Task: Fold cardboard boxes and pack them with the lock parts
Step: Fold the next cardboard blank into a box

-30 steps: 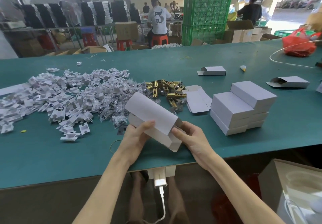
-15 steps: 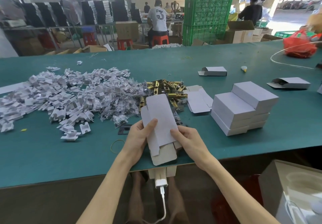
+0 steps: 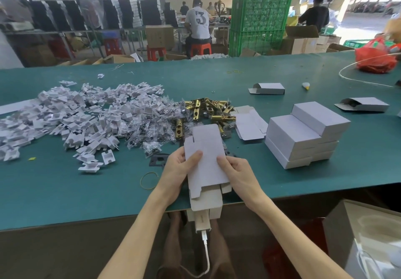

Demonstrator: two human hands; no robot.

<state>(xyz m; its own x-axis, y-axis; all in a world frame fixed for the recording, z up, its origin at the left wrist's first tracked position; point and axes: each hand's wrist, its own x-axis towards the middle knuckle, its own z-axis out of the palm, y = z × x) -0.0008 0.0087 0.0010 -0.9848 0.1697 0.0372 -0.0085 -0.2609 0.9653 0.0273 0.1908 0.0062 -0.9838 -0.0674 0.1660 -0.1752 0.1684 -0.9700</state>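
Note:
A flat white cardboard box blank (image 3: pixel 206 159) stands nearly upright above the table's near edge, its brown inner flap pointing down. My left hand (image 3: pixel 176 171) grips its left side with the thumb on the front face. My right hand (image 3: pixel 238 173) grips its right side the same way. Brass lock latches (image 3: pixel 208 110) lie in a heap just beyond the blank. Left of them spreads a big pile of white folded inserts and small bagged parts (image 3: pixel 86 118). A stack of closed white boxes (image 3: pixel 306 133) stands to the right.
A flat unfolded blank (image 3: pixel 249 124) lies between the latches and the stack. Two part-folded boxes (image 3: pixel 268 88) (image 3: pixel 364 104) lie farther back. A black plate (image 3: pixel 158 159) and a rubber band (image 3: pixel 148 180) sit by my left hand. A red bag (image 3: pixel 377 57) is far right.
The box blank has turned from a slanted, half-open shape to a flattened, upright sheet facing me. Both hands have shifted to its side edges.

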